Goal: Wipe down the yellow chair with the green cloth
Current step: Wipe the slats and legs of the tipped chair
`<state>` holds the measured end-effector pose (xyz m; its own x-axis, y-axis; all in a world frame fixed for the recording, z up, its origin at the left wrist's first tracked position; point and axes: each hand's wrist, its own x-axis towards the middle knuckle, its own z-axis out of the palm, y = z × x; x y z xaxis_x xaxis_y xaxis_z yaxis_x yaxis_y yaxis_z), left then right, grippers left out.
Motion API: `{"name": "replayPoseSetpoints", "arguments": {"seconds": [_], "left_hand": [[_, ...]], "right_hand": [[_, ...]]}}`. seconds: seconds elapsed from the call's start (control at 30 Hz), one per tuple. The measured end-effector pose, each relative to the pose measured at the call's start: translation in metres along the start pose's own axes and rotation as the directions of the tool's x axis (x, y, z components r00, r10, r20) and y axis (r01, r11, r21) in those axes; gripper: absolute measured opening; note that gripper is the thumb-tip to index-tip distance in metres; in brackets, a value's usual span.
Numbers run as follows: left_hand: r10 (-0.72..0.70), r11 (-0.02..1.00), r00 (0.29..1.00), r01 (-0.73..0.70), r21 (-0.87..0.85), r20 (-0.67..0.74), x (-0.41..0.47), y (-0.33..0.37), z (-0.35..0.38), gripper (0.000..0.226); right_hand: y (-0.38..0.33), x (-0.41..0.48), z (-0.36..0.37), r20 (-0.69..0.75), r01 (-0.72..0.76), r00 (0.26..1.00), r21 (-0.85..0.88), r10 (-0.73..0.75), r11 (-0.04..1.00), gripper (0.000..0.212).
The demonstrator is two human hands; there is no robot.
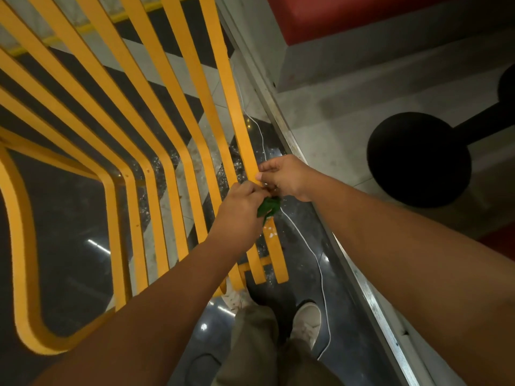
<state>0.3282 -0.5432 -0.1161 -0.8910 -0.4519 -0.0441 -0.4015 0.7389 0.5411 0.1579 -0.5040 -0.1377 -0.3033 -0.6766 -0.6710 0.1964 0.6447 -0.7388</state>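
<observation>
The yellow chair fills the left and middle of the view, its flat metal slats running from the top down to my feet. My left hand grips the bunched green cloth against the rightmost slats. Just above it, my right hand pinches at the top of the cloth beside the outermost slat. Most of the cloth is hidden under both hands. White specks mark the slat just below the cloth.
A thin white cord trails over the dark glossy floor right of the chair. A metal rail runs diagonally beside it. Beyond stand a round black stool and a red block. My shoes are below.
</observation>
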Motion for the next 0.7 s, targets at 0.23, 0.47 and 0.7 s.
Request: {"name": "replayPoseSetpoints", "arguments": {"seconds": [0.23,0.47,0.7], "left_hand": [[-0.015,1.0,0.999,0.016,0.018,-0.041,0.01,-0.005,-0.004,0.036],[0.016,1.0,0.997,-0.015,0.007,-0.076,-0.015,0.005,0.007,0.037],[0.011,1.0,0.995,-0.009,0.017,-0.097,-0.001,0.001,-0.003,0.032]], "right_hand": [[0.001,0.0,0.003,-0.006,0.021,1.0,-0.008,-0.022,1.0,0.028],[0.01,0.001,0.001,0.022,0.013,1.0,-0.009,-0.013,1.0,0.034],[0.015,-0.005,0.002,0.024,0.012,1.0,0.02,-0.012,1.0,0.035]]}}
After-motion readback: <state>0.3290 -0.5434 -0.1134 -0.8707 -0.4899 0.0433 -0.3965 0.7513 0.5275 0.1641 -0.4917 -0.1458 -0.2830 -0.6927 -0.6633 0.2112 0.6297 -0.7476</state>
